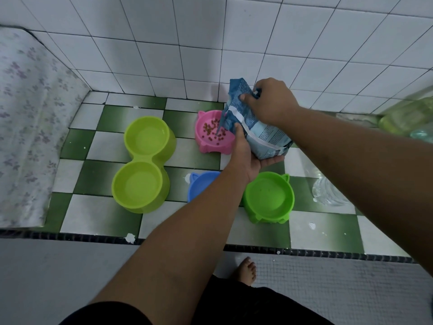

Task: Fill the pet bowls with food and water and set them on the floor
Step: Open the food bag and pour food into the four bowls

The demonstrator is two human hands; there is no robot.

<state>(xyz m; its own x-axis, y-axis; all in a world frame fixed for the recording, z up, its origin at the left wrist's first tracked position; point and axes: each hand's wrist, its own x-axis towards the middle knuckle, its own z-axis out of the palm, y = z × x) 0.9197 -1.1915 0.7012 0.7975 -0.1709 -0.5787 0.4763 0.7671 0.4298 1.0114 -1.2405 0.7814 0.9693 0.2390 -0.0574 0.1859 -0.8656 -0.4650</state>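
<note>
A blue pet food bag (257, 132) is tilted over the pink bowl (212, 133), which holds brown kibble. My left hand (246, 158) cups the bag's bottom and side. My right hand (273, 102) grips the bag near its torn top. On the checkered floor in front stand a green bowl (268, 197) and a blue bowl (199, 186), the blue one partly hidden by my left forearm. A lime double bowl (143, 163) stands to the left; both its wells look empty.
A clear plastic water bottle (328, 191) lies on the floor at the right. A floral-covered mattress (30, 118) borders the left. White tiled walls close the back. A dark tile strip (70, 236) edges the floor; my bare foot (244, 269) is below it.
</note>
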